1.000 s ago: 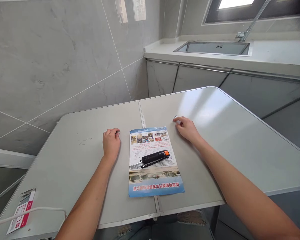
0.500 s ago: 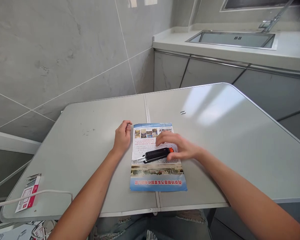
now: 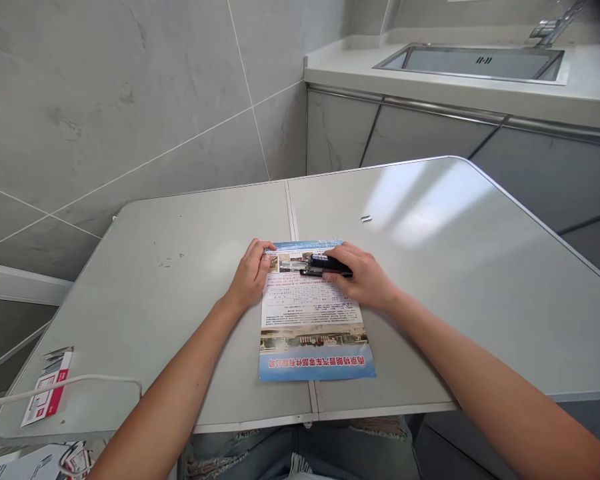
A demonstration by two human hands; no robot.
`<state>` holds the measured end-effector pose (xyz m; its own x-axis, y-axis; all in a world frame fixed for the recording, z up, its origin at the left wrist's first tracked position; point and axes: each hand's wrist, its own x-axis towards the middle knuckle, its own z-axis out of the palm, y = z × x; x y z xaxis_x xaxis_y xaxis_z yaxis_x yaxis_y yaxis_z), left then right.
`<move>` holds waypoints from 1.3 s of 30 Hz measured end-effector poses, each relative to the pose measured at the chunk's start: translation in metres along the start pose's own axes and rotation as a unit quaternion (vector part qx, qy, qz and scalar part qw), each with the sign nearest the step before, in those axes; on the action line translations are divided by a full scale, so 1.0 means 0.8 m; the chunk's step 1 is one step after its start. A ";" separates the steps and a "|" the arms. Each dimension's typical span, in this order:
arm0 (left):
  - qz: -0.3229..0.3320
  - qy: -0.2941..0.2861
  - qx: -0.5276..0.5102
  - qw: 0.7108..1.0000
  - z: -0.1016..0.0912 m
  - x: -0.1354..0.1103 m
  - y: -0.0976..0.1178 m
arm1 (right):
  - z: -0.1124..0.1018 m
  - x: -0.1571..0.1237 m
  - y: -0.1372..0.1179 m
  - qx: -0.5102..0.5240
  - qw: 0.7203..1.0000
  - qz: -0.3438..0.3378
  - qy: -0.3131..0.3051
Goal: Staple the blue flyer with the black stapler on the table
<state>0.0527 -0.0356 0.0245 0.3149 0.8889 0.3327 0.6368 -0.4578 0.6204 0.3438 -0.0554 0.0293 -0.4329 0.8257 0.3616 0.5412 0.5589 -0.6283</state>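
A printed leaflet with blue bands and small photos lies on the table, its large lettering upside down to me. My right hand is wrapped round the rear part of a black stapler. The stapler lies across the leaflet's upper part, its silver front end pointing left. My left hand grips the leaflet's upper left edge, its fingertips close to the stapler's front end. Part of the stapler's rear is hidden in my right hand.
Two small staple strips lie on the light folding table beyond my right hand. Loose staples are scattered at left. A red and white packet and a white cable are at the near left corner. A sink stands behind.
My right hand has closed round the stapler, which has moved up the leaflet and turned. My left hand has shifted slightly right, onto the leaflet's upper left edge.
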 end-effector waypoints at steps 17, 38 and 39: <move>0.135 -0.001 0.044 0.990 0.006 -0.002 0.011 | 0.006 -0.001 0.003 -0.043 0.998 -0.031 -0.032; 0.204 -0.059 0.112 0.971 0.013 0.000 0.012 | 0.003 -0.001 0.004 -0.064 0.997 -0.034 -0.040; 0.206 -0.060 0.114 0.970 0.012 0.000 0.012 | 0.003 0.000 0.003 -0.066 0.996 -0.037 -0.041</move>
<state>0.0657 -0.0398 0.0233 0.6465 0.6328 0.4263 0.5742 -0.7714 0.2743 0.3437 -0.0544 0.0261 -0.5290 0.7766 0.3422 0.5940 0.6268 -0.5043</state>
